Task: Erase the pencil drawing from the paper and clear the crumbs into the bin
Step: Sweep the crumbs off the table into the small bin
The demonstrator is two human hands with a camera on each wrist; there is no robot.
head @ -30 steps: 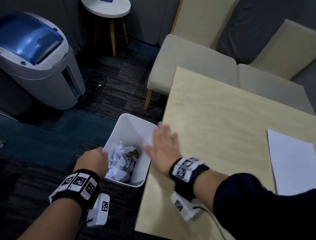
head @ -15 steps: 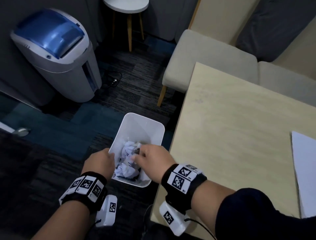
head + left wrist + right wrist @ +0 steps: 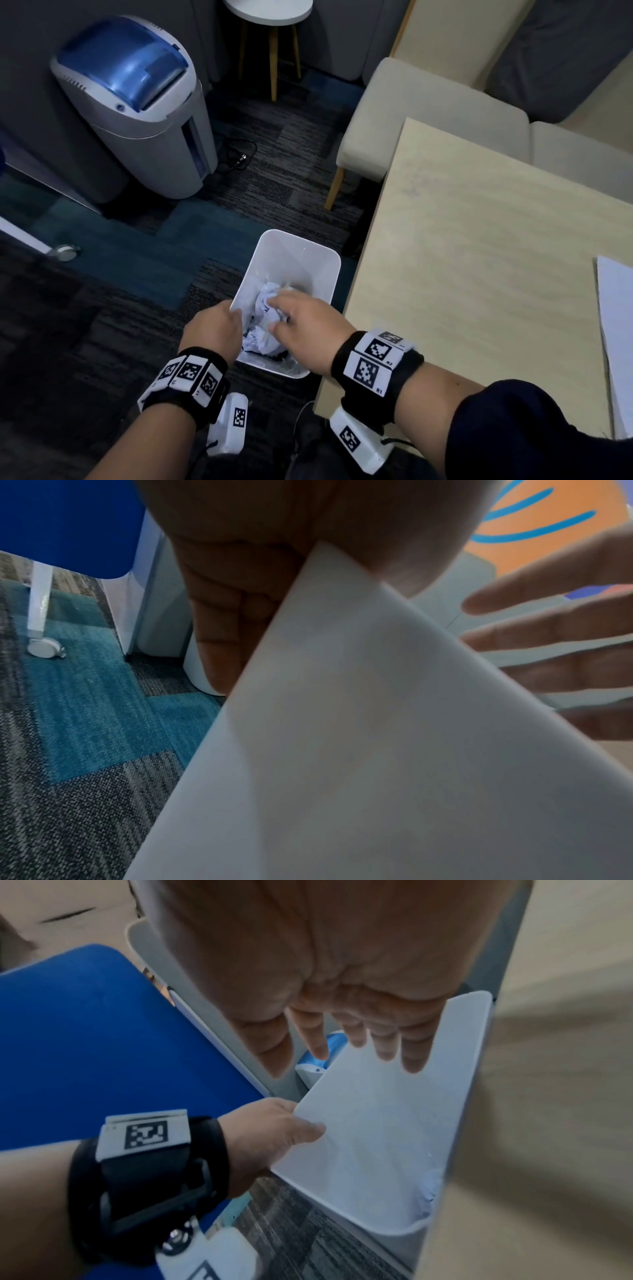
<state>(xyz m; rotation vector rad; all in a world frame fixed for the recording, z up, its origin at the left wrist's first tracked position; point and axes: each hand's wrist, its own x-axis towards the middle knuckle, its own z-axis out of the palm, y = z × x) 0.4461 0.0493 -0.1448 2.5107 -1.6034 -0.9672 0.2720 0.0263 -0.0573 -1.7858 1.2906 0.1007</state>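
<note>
A white bin (image 3: 291, 263) stands tilted on the carpet beside the table's left edge, with crumpled paper (image 3: 265, 303) inside. My left hand (image 3: 212, 327) grips the bin's near-left rim, thumb inside the wall (image 3: 383, 1137); the left wrist view shows the fingers (image 3: 222, 620) curled on the outside of the bin (image 3: 342, 750). My right hand (image 3: 298, 317) hovers over the bin's mouth, fingers (image 3: 414, 1053) straight and slightly spread, holding nothing. The white paper (image 3: 616, 342) lies at the right edge of the wooden table (image 3: 479, 240). No crumbs are discernible.
A grey machine with a blue lid (image 3: 137, 102) stands on the floor at the back left. Beige chairs (image 3: 428, 120) line the table's far side, and a small round side table (image 3: 267, 10) is behind. A blue chair (image 3: 85, 1042) and a castor (image 3: 65, 251) are at the left.
My right hand has slid off the table's left edge and now hangs over the bin. The left hand has kept its grip on the rim.
</note>
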